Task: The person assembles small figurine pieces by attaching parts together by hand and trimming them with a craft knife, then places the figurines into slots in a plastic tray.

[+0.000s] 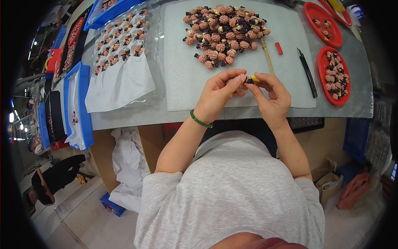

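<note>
Between the fingertips of my left hand (217,93) is a small figurine (243,77) with a bumpy pink top and a dark base. My right hand (273,99) is closed at the figurine's dark end, with a small yellow piece (255,78) at its fingertips; what that piece is, I cannot make out. Both hands are raised over the near part of a white sheet (182,83). Just beyond them lies a heap of similar pink and dark figurines (224,33). A thin wooden-handled stick (267,58) reaches from the heap toward my right hand.
Right of the heap lie a small red block (279,48) and dark pen-like tools (306,72). Red oval trays (320,79) with figurines stand at the right. Figurines fill rows in a paper-lined clear tray (155,79) at the left, beside a blue tray (85,103).
</note>
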`<state>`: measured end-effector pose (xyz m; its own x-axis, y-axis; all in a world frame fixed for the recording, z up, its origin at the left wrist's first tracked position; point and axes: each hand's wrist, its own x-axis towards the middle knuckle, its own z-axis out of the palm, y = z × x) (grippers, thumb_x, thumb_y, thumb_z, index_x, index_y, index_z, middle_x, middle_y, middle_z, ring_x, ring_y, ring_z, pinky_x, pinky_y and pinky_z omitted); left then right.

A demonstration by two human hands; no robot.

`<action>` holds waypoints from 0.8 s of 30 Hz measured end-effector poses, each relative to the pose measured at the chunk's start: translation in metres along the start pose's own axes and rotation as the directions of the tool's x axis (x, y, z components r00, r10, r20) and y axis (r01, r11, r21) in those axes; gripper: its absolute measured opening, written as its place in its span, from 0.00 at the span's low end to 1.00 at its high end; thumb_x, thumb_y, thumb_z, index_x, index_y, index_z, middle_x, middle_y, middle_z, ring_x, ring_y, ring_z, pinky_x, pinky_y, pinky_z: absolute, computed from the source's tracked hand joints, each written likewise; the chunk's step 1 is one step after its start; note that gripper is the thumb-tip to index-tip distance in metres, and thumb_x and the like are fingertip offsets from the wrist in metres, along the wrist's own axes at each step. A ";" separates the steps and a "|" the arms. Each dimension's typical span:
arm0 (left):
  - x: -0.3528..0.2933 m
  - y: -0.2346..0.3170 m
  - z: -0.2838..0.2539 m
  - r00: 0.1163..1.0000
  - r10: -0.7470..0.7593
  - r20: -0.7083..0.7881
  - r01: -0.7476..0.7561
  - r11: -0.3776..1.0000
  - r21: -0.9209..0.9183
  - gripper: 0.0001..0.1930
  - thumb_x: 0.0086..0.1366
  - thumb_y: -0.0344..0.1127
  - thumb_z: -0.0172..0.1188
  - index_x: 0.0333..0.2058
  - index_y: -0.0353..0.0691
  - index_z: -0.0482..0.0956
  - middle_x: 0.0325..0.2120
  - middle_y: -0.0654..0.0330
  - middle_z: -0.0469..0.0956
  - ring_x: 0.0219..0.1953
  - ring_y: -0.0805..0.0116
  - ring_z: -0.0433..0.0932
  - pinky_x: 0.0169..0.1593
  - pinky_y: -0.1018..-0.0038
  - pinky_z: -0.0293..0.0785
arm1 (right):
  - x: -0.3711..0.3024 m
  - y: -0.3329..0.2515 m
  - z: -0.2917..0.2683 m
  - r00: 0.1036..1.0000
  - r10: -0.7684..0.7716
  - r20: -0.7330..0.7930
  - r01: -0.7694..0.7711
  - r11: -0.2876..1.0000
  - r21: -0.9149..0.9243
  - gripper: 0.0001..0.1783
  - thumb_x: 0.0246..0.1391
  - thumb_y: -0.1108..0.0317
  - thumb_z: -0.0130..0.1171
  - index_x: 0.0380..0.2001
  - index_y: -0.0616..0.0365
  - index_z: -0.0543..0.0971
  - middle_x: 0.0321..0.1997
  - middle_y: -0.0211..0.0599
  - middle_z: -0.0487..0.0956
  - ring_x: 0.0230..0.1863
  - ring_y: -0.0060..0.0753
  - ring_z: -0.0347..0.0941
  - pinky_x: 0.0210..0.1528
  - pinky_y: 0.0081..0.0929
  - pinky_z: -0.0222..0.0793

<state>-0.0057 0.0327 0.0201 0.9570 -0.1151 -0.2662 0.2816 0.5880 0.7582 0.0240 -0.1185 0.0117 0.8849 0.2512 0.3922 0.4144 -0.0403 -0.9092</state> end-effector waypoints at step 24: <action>0.010 -0.012 0.011 0.997 -0.050 -0.057 0.041 0.987 -0.155 0.13 0.57 0.28 0.53 0.42 0.33 0.68 0.37 0.54 0.73 0.40 0.67 0.74 0.40 0.80 0.71 | 0.042 0.028 -0.105 0.997 0.038 -0.072 -0.081 0.415 -0.906 0.18 0.45 0.77 0.50 0.43 0.56 0.71 0.39 0.42 0.72 0.40 0.44 0.67 0.44 0.32 0.61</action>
<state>0.0008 0.0153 0.0147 0.9362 -0.0987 -0.3372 0.3063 0.6996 0.6455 0.0952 -0.2109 0.0171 0.9130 0.1790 0.3666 0.2927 -0.9134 -0.2829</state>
